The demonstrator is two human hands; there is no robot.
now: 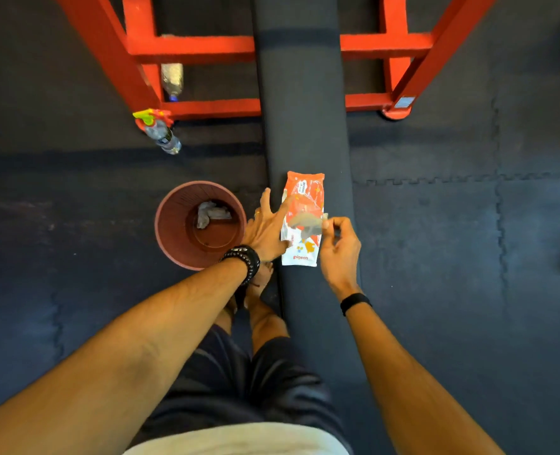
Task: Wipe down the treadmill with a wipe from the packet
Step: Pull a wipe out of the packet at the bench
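An orange and white wipe packet [303,198] lies on a long dark padded surface [300,93] that runs away from me. My left hand [267,228] presses flat on the packet's left side with straight fingers. My right hand [339,247] pinches a translucent flap or wipe [306,221] at the packet's middle, lifted slightly off the packet. The flap is blurred, so whether it is the seal or a wipe I cannot tell.
A reddish waste basket [173,224] with a crumpled used wipe [211,213] stands on the floor to the left. A spray bottle [160,131] and a plastic bottle [172,80] lie by the red metal frame [193,47]. Dark foam floor mats surround everything.
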